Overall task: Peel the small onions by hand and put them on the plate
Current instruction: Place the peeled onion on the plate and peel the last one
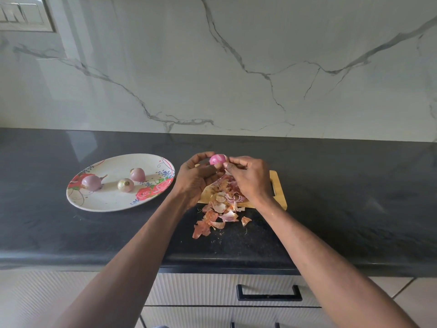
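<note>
A small pink onion [217, 159] is held above the wooden cutting board [279, 185]. My left hand [197, 176] grips it from the left, fingers curled round it. My right hand [248, 177] pinches a bit of skin at the onion's right side. Under both hands lies a pile of onion peels [220, 209], spilling off the board onto the dark counter. To the left, a flowered oval plate [111, 202] carries three peeled onions: one at the left [91, 182], one in the middle [125, 185], one behind it [137, 174].
The black counter [354, 197] runs the full width, its front edge just past my forearms. A marble wall stands behind. Drawers with a black handle [269, 295] sit below the counter. A switch panel [23, 15] is at the top left.
</note>
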